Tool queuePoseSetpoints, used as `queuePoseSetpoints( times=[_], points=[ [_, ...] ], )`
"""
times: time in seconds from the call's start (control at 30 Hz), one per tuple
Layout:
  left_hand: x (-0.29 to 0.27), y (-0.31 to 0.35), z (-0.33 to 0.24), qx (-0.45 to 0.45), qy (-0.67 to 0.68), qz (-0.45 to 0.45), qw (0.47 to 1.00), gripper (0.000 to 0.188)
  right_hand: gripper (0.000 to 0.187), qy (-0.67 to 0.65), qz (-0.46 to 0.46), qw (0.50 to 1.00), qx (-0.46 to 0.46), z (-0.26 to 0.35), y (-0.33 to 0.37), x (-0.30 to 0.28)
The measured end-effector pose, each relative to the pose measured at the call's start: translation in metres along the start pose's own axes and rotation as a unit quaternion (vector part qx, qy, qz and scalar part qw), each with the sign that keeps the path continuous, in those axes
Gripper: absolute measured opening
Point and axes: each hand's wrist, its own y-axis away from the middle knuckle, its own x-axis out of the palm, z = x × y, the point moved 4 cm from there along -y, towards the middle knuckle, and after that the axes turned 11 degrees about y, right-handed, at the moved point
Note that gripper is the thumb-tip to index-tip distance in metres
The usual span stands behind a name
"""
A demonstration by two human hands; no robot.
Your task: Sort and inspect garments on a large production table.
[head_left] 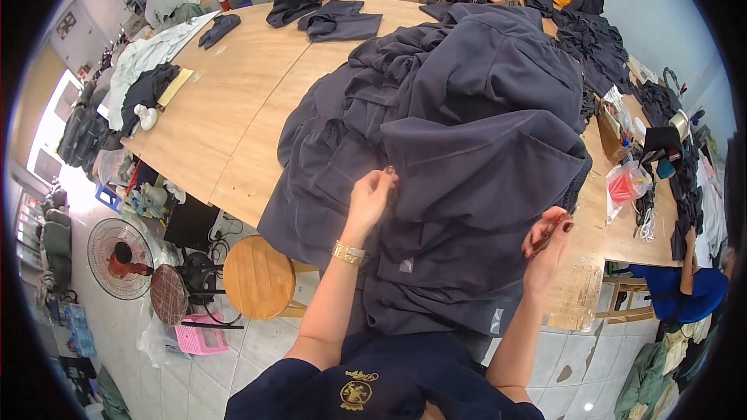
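Note:
A big heap of dark grey garments [467, 163] lies in front of me, draped over the near edge of the table. My left hand [373, 196] is closed in a pinch on a fold of the top garment, left of its middle. By the gathered, elastic-looking edge at the garment's right side is my right hand [548, 243], its fingers loosely curled and apart, palm turned inward. Small light label-like patches [496, 322] show on the lower layers. Folds hide how many pieces are stacked.
Across the wooden table [249, 93], several people handle dark cloth. Folded dark pieces [339, 21] lie at the far side. A round wooden stool [259, 277] and a standing fan [120, 259] are at my left. A plastic bag [627, 183] sits at the right, near another person in blue.

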Motion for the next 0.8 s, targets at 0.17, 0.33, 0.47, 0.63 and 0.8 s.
queuePoseSetpoints(
  times=[0.17,0.33,0.47,0.63,0.8],
  points=[
    [0.019,0.007,-0.007,0.102,-0.077,-0.016,0.992,0.031,0.04,0.017,0.114,0.993,0.029,-0.002,0.021,0.034],
    [0.033,0.01,-0.012,0.133,-0.124,-0.005,0.983,0.025,0.04,0.016,0.157,0.987,0.04,-0.002,0.038,0.046],
    [0.061,0.039,-0.046,0.244,-0.053,0.022,0.968,0.01,0.039,0.026,0.177,0.983,0.041,-0.003,0.041,0.049],
    [0.101,0.094,-0.065,0.345,-0.124,0.188,0.911,0.016,0.039,0.122,0.151,0.975,-0.104,0.003,0.033,0.061],
    [0.101,0.108,-0.037,0.386,-0.26,0.254,0.848,0.014,0.032,0.189,0.165,0.962,-0.109,-0.004,0.026,0.054]
  ],
)
